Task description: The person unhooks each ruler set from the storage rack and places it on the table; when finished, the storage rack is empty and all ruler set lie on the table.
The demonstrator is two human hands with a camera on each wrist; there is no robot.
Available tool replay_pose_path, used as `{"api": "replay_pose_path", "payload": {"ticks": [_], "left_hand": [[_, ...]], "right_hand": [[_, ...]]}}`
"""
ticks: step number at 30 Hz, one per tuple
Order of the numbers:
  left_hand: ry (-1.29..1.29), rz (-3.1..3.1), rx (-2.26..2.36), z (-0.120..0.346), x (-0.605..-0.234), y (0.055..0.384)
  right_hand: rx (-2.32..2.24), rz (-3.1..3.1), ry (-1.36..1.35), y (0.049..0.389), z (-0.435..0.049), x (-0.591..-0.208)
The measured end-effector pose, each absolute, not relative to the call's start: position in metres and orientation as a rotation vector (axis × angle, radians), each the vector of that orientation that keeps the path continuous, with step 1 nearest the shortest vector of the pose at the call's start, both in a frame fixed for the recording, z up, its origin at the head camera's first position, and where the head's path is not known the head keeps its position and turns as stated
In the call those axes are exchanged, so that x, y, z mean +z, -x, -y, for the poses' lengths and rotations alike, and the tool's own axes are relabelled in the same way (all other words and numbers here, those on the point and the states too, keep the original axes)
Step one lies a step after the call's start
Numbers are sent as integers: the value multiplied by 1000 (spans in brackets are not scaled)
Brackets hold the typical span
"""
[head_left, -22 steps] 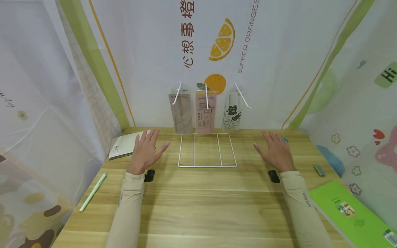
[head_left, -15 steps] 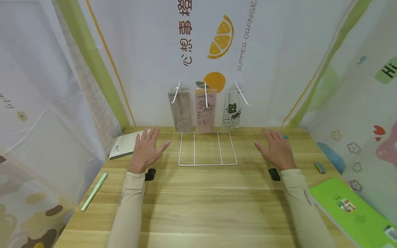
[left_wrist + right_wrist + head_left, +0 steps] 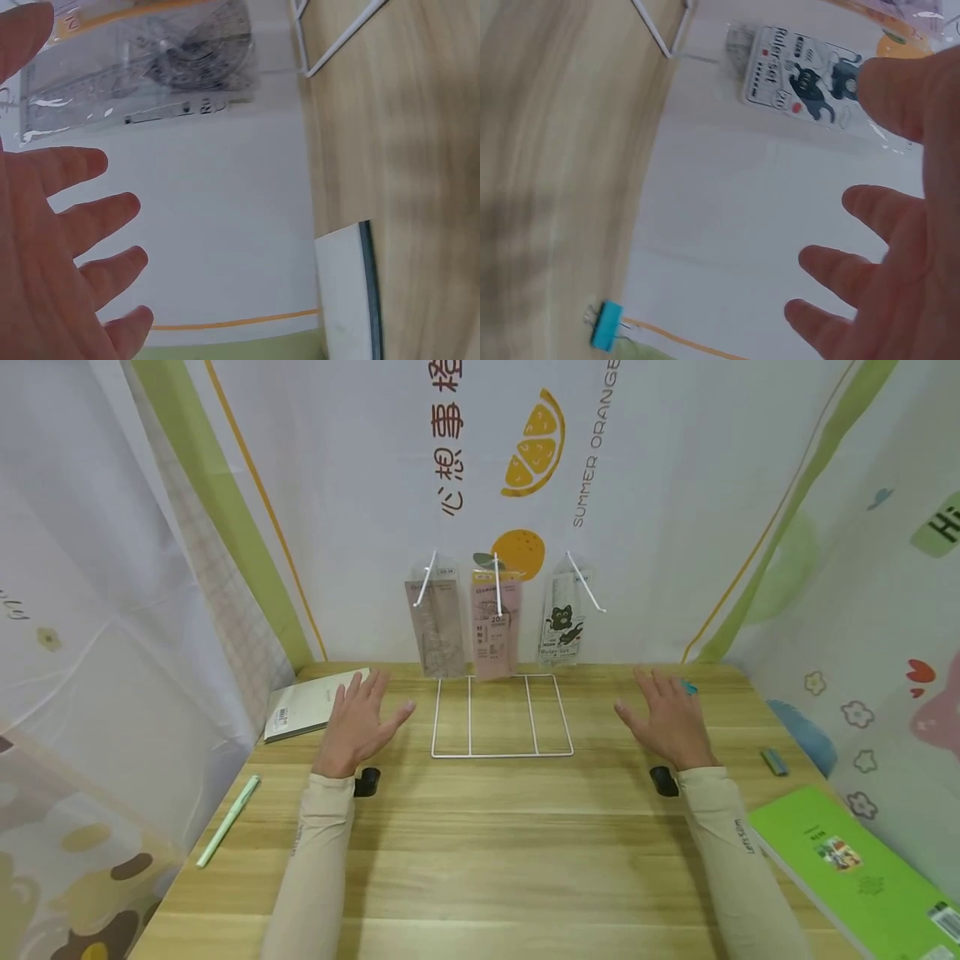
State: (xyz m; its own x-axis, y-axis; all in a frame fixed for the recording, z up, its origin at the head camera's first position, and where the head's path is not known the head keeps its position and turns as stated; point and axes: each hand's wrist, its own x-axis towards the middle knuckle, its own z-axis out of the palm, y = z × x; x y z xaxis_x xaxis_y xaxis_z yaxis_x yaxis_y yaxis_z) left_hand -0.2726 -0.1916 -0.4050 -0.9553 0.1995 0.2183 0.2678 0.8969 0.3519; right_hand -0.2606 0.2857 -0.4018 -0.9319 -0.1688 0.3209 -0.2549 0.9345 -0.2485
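My left hand (image 3: 360, 727) is held with its fingers spread above the table's left part, next to a pale notebook (image 3: 300, 708). On the other side my right hand (image 3: 670, 720) has its fingers straight too, near a blue binder clip (image 3: 606, 325). Neither hand holds anything. Between them stands a white wire rack (image 3: 502, 756) with three hooks. From these hang a greyish ruler packet (image 3: 441, 639), a pink ruler packet (image 3: 495, 647) and a white ruler set (image 3: 561, 627) with black cats. Part of the notebook is hidden behind my left hand.
A pale green pen (image 3: 228, 821) lies near the table's left edge. At the right are a green book (image 3: 855, 860) and a small grey-blue block (image 3: 775, 762). Printed curtains (image 3: 360, 527) close in the back and both sides.
The head view has tipped down slightly, so the rack and table sit a little higher in it. My hands hold nearly the same pose.
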Motion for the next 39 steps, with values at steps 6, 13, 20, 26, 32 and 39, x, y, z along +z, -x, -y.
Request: {"api": "replay_pose_path", "payload": {"ticks": [6, 13, 20, 26, 32, 39], "left_hand": [[594, 2922, -816, 178, -432, 284], [743, 2983, -1010, 165, -460, 295], [619, 3106, -877, 157, -474, 294], [558, 3065, -793, 152, -479, 293], [512, 3062, -810, 150, -484, 291], [510, 3030, -863, 151, -485, 290]], "right_hand": [[485, 2977, -400, 266, -281, -418], [602, 3168, -386, 273, -274, -446], [795, 3222, -397, 277, -276, -466], [849, 3192, -403, 279, -279, -472], [922, 3163, -436, 289, -277, -473], [1106, 2952, -421, 327, -263, -446]]}}
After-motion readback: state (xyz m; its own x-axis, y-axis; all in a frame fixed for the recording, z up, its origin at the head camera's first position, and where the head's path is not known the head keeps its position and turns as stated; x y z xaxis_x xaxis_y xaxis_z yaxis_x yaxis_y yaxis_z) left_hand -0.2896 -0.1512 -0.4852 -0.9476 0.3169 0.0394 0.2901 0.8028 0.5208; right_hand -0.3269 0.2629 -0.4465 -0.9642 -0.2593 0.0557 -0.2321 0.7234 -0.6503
